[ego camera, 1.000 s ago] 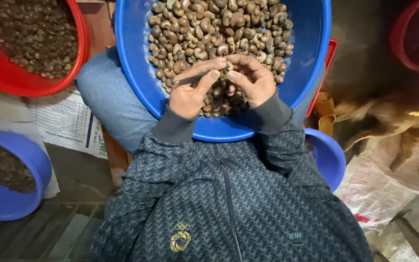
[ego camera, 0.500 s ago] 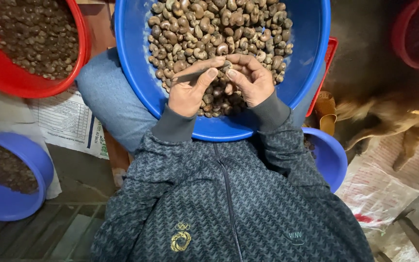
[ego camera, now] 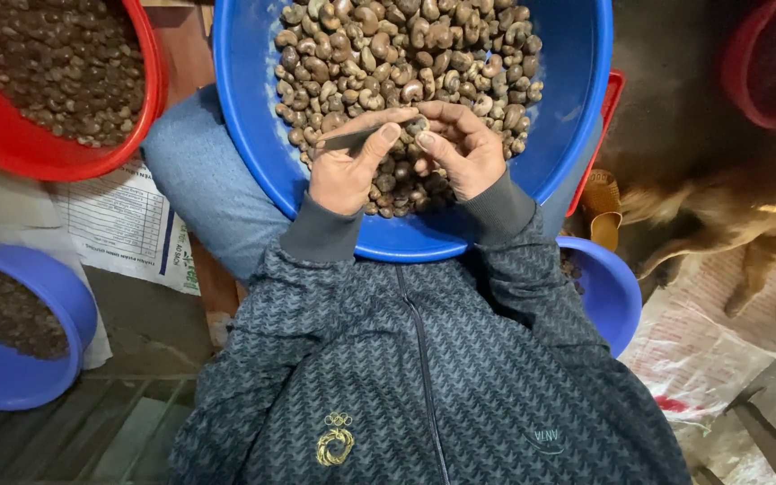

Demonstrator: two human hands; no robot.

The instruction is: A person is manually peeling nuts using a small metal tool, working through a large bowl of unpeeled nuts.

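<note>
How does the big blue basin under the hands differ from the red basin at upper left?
The blue basin holds large, pale-brown curved nuts; the red basin holds smaller, darker pieces. The blue basin sits before the person, under both hands; the red basin stands aside, untouched. Both are round plastic basins, well filled.
</note>
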